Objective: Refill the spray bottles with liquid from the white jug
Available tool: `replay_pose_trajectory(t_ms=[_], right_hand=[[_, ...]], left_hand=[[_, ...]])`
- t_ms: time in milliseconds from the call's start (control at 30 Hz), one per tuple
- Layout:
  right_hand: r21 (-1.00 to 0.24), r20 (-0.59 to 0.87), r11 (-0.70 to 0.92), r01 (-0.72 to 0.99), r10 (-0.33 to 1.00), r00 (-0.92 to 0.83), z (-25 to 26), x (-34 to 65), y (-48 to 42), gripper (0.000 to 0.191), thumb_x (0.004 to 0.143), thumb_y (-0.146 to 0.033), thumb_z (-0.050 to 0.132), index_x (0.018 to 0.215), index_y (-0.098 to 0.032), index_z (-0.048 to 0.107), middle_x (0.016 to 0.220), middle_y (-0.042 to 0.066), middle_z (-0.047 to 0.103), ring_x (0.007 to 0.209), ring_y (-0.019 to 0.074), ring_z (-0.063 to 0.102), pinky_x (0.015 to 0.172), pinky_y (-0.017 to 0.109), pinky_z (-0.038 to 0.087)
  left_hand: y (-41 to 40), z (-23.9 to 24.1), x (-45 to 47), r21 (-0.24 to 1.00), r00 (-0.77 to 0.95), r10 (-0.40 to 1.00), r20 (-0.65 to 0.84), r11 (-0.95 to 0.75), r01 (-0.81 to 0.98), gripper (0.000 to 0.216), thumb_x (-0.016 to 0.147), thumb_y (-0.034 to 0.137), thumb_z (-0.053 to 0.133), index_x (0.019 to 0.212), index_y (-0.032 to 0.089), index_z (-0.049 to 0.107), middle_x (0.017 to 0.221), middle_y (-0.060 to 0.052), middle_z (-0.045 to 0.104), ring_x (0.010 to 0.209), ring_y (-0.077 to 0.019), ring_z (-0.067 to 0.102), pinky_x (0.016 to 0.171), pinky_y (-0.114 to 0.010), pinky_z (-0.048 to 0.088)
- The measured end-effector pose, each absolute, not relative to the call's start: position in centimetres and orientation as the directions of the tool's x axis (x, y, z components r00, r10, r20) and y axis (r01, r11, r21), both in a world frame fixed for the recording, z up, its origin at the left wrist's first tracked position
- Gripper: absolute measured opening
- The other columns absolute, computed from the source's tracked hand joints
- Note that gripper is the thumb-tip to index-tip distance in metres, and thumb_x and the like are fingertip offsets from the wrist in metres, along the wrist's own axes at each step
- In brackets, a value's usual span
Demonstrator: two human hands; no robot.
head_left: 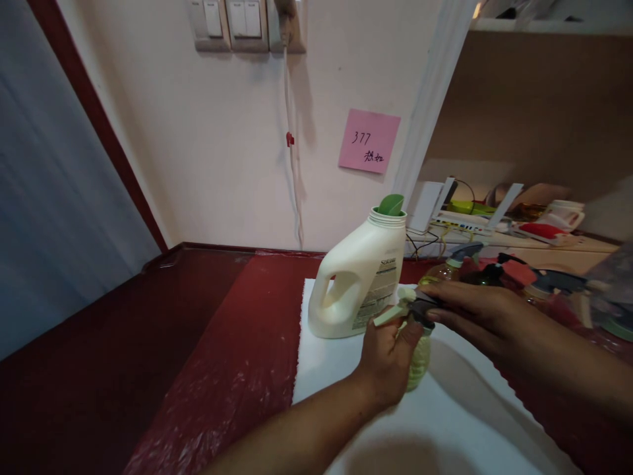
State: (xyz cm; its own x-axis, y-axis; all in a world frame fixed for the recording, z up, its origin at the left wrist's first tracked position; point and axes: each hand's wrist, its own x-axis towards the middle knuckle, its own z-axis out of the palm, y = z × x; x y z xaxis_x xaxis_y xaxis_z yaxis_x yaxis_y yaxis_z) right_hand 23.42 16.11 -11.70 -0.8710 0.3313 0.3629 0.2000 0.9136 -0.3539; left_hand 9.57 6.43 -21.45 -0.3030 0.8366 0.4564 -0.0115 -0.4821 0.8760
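A small spray bottle (pixel 420 367) with a pale green ribbed body stands on the white cloth (pixel 316 369). My left hand (pixel 388 359) is wrapped round its upper part, below the pale trigger. From the right, my right hand (pixel 487 313) pinches the dark and pale spray head (pixel 420 305) between thumb and fingers. Part of the bottle is hidden behind my left hand. Just behind my hands is a large cream jug (pixel 363 280) with a handle and a printed label, its neck uncapped. A green spout (pixel 391 204) shows in its mouth.
Several other spray bottles (pixel 448 269) stand at the right, behind my right hand. A white router (pixel 457 221) with cables sits on the shelf beyond. A pink note (pixel 369 140) and a hanging cord (pixel 293 165) are on the wall. Red plastic sheeting (pixel 237 330) covers the table.
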Motion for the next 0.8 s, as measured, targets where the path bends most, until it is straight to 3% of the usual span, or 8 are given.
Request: replay_pose_trajectory(t_ms=[67, 200, 367, 533, 600, 733, 800], right_hand=[[-0.36, 0.363, 0.912, 0.198, 0.333, -0.87, -11.55, 23.35, 15.92, 0.032, 0.102, -0.042, 0.055, 0.114, -0.025, 0.079, 0.107, 0.008, 0.085, 0.09, 0.029, 0.08, 0.076, 0.038, 0.065], [-0.36, 0.379, 0.913, 0.191, 0.33, -0.864, -11.57, 23.32, 15.89, 0.03, 0.1, -0.04, 0.056, 0.113, -0.026, 0.079, 0.103, 0.006, 0.085, 0.087, 0.0273, 0.081, 0.073, 0.036, 0.064], [-0.351, 0.376, 0.914, 0.201, 0.334, -0.864, -11.73, 23.28, 16.14, 0.032, 0.1, -0.041, 0.056, 0.115, -0.025, 0.079, 0.108, 0.008, 0.085, 0.09, 0.0288, 0.081, 0.076, 0.037, 0.065], [-0.344, 0.372, 0.916, 0.206, 0.335, -0.866, -11.71, 23.38, 16.17, 0.033, 0.101, -0.043, 0.055, 0.116, -0.025, 0.079, 0.108, 0.008, 0.085, 0.089, 0.0296, 0.081, 0.075, 0.038, 0.065], [-0.344, 0.374, 0.917, 0.203, 0.332, -0.866, -11.71, 23.43, 16.18, 0.032, 0.101, -0.043, 0.056, 0.115, -0.025, 0.079, 0.107, 0.008, 0.085, 0.089, 0.0288, 0.081, 0.075, 0.038, 0.065], [-0.344, 0.366, 0.918, 0.194, 0.322, -0.873, -11.73, 23.4, 16.19, 0.03, 0.101, -0.04, 0.055, 0.112, -0.026, 0.079, 0.103, 0.006, 0.085, 0.087, 0.0279, 0.081, 0.073, 0.037, 0.064], [-0.344, 0.366, 0.918, 0.198, 0.325, -0.872, -11.8, 23.39, 16.19, 0.031, 0.101, -0.04, 0.055, 0.114, -0.025, 0.078, 0.105, 0.007, 0.085, 0.089, 0.0282, 0.081, 0.074, 0.038, 0.064]], left_hand=[[6.56, -21.59, 9.67, 0.883, -0.322, 0.84, 0.437, -0.469, -0.023, 0.025, 0.096, 0.034, 0.066, 0.116, 0.021, 0.073, 0.119, -0.006, 0.075, 0.119, -0.0268, 0.066, 0.112, -0.041, 0.044], [7.01, -21.6, 9.94, 0.907, -0.397, 0.857, 0.328, -0.403, -0.119, 0.047, 0.073, 0.025, 0.089, 0.113, 0.02, 0.065, 0.111, -0.005, 0.076, 0.105, -0.0258, 0.069, 0.101, -0.041, 0.052], [6.91, -21.09, 9.66, 0.887, -0.349, 0.839, 0.418, -0.46, -0.042, 0.02, 0.085, 0.025, 0.078, 0.104, 0.021, 0.073, 0.11, -0.003, 0.077, 0.109, -0.0259, 0.068, 0.108, -0.041, 0.048], [6.59, -21.43, 9.39, 0.869, -0.305, 0.821, 0.482, -0.494, 0.041, 0.023, 0.1, 0.035, 0.06, 0.11, 0.022, 0.076, 0.117, -0.005, 0.077, 0.114, -0.0271, 0.065, 0.11, -0.043, 0.045], [6.73, -21.7, 9.48, 0.881, -0.339, 0.826, 0.451, -0.473, 0.02, 0.022, 0.094, 0.034, 0.068, 0.111, 0.022, 0.073, 0.116, -0.006, 0.077, 0.111, -0.027, 0.067, 0.107, -0.043, 0.047], [7.12, -21.59, 9.8, 0.916, -0.426, 0.843, 0.327, -0.393, -0.074, 0.052, 0.07, 0.028, 0.092, 0.114, 0.019, 0.065, 0.11, -0.006, 0.077, 0.102, -0.0266, 0.07, 0.099, -0.042, 0.053], [7.09, -21.19, 9.88, 0.912, -0.417, 0.85, 0.323, -0.397, -0.102, 0.045, 0.071, 0.026, 0.091, 0.109, 0.019, 0.067, 0.108, -0.005, 0.078, 0.102, -0.0256, 0.069, 0.101, -0.042, 0.052]])
